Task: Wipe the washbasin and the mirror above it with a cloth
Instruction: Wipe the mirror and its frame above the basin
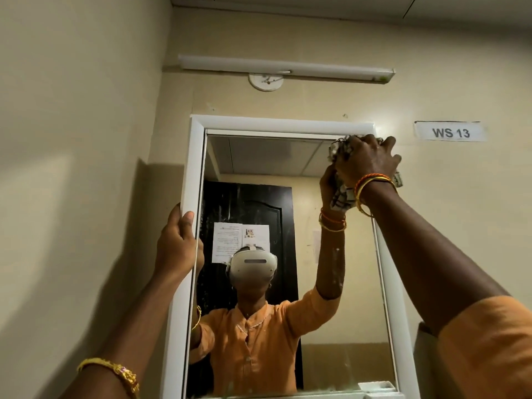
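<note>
The mirror (290, 254) hangs on a cream wall in a white frame (283, 124), and its lower edge runs out of the picture, so the washbasin cannot be seen directly. The right hand (364, 162) is raised to the top right corner of the glass, its grip closed around a bunched checked cloth (341, 194) pressed against the mirror; the hand covers most of the cloth, leaving only crumpled ends showing above the knuckles and below the wrist. Whether the cloth also touches the frame there cannot be told. The left hand (177, 243) clasps the frame's left edge, thumb on the front, fingers wrapped behind and hidden. Above the mirror sits a tube light (285, 67), and a label reading "WS 13" (450, 131) is stuck to the wall at right. Both forearms are cut off at the bottom.
</note>
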